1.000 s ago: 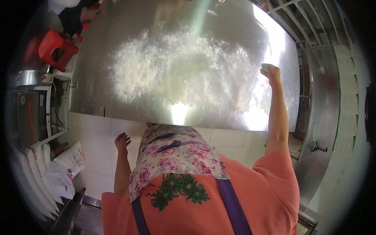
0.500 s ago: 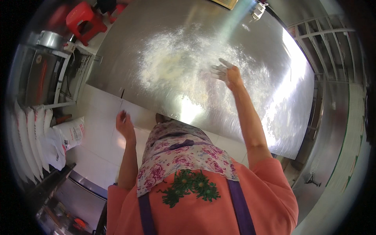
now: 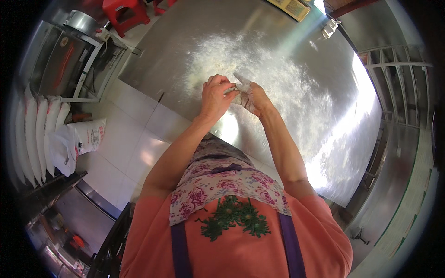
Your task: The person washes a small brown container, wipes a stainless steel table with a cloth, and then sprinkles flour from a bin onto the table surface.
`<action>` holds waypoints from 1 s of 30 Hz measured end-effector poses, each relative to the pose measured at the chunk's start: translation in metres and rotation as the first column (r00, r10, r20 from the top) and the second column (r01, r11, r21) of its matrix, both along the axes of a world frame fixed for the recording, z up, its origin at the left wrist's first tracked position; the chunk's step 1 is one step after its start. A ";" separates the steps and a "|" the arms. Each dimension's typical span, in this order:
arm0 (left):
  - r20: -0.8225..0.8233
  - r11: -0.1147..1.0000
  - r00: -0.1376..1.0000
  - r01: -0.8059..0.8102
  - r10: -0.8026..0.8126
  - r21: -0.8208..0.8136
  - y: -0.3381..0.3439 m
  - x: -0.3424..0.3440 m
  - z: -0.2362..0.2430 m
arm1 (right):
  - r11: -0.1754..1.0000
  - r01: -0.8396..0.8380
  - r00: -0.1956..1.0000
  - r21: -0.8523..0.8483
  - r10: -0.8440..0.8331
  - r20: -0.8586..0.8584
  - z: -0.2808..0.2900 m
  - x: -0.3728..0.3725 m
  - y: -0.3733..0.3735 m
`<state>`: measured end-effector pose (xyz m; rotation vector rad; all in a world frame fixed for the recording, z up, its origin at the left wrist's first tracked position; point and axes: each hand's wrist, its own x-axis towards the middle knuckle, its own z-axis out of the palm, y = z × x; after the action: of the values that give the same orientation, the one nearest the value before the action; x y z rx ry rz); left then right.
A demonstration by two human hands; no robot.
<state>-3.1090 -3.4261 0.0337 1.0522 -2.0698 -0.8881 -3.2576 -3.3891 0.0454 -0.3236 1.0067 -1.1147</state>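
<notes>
Both my hands meet above a large steel table (image 3: pixel 306 153) dusted with white flour (image 3: pixel 259 65). My left hand (image 3: pixel 215 96) is closed around a thin grey metal tool (image 3: pixel 230 91), of which only a short piece shows. My right hand (image 3: pixel 251 96), coated in flour, has its fingers spread and pressed against the tool's end. I cannot tell what kind of tool it is. I wear an orange top and a floral apron with purple straps.
A red stool (image 3: pixel 124 11) and a metal pot (image 3: pixel 80 21) on a steel cabinet stand at the upper left. White sacks (image 3: pixel 34 129) and a printed bag (image 3: pixel 90 135) lie left on the tiled floor. Steel racks (image 3: pixel 398 88) line the right.
My right hand left the table's right edge, swept across the flour and came to the middle. My left hand rose from my side with the thin tool to meet it.
</notes>
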 end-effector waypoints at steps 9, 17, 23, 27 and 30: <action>-0.035 0.975 0.994 -0.112 0.107 -0.193 -0.003 0.018 -0.002 | 0.960 -0.132 0.516 -0.246 -0.145 -0.844 -0.080 -0.036 -0.011; -0.058 0.933 0.937 -0.348 0.344 -0.089 0.000 0.068 -0.024 | 0.935 -0.355 -0.372 0.007 -0.134 -0.918 -0.135 -0.061 -0.072; -0.039 0.880 0.881 -0.473 0.472 -0.040 0.004 0.088 -0.025 | 0.785 -0.615 -0.430 0.075 -0.254 -0.866 -0.132 0.049 -0.090; -0.041 0.882 0.881 -0.472 0.471 -0.003 -0.002 0.095 -0.022 | 0.627 -0.777 -0.172 -0.064 -0.308 -0.936 -0.101 0.103 -0.050; -0.078 0.882 0.879 -0.472 0.470 -0.001 -0.008 0.096 -0.018 | 0.781 -0.593 -0.126 -0.195 -0.329 -0.936 -0.127 0.047 -0.038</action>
<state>-3.0126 -3.4341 0.0160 1.4083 -1.6427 -0.6415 -3.2106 -3.4276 -0.0817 -2.1789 1.8575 -0.7300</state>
